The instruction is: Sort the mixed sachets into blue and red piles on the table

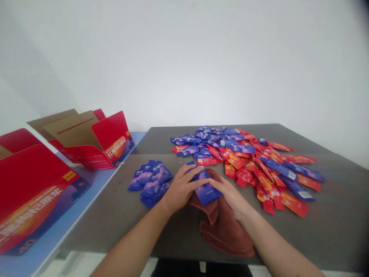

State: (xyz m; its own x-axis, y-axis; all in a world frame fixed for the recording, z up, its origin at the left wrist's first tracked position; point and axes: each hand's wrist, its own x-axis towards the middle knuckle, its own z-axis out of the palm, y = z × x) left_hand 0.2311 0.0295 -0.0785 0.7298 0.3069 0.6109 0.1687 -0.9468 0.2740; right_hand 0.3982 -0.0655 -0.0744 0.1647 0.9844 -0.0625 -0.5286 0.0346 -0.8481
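Nearest you, the brown cloth (227, 234) lies bunched beneath the blue packet (207, 194). Your left hand (182, 185) and right hand (230, 195) are together, gripping that packet between them. Farther off sits a heap of blue and red packets (240, 148).

Blue packet (206, 193), flat, printed in purple and white, slanted, resting against a brown cloth (227, 232), soft, rumpled, its loose end spread toward the viewer

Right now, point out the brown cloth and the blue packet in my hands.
Brown cloth (224, 227): head view, on its middle folds.
Blue packet (208, 194): head view, on its uncovered front face.
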